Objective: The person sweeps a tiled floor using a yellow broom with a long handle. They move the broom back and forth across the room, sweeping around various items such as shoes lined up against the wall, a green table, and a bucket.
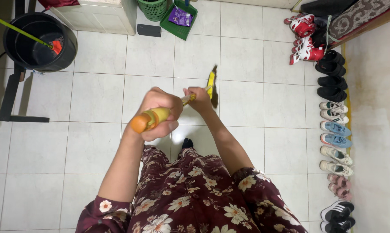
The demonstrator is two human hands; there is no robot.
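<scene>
- Two hands hold one broom (190, 98) over the white tile floor (95, 95).
- The left hand (159, 113) is near the top of the broom's yellow stick, just below its orange end. Its fingers (171, 103) are curled tight all the way around the stick.
- The right hand (199, 97) is lower down the same stick, close to the brush. Its fingers are also wrapped tight around the stick.
- The brush part (212, 85) is yellow and dark. It is near the floor, in front of the person. I cannot tell if it touches the tiles.
- The person wears a dark red dress with flowers (190, 194). One foot in a dark sock (187, 143) peeks out below the hands.
- A black bucket (39, 41) stands far off at the top left. A thin green stick (15, 28) leans into it.
- A green dustpan (180, 19) lies at the top with a purple packet (180, 16) on it. A green basket (152, 8) stands just beside it.
- A small black flat thing (148, 30) lies on the floor near the dustpan.
- Many shoes (335, 129) sit in a row along the right wall. Red and white skates (303, 39) are at the top of the row.
</scene>
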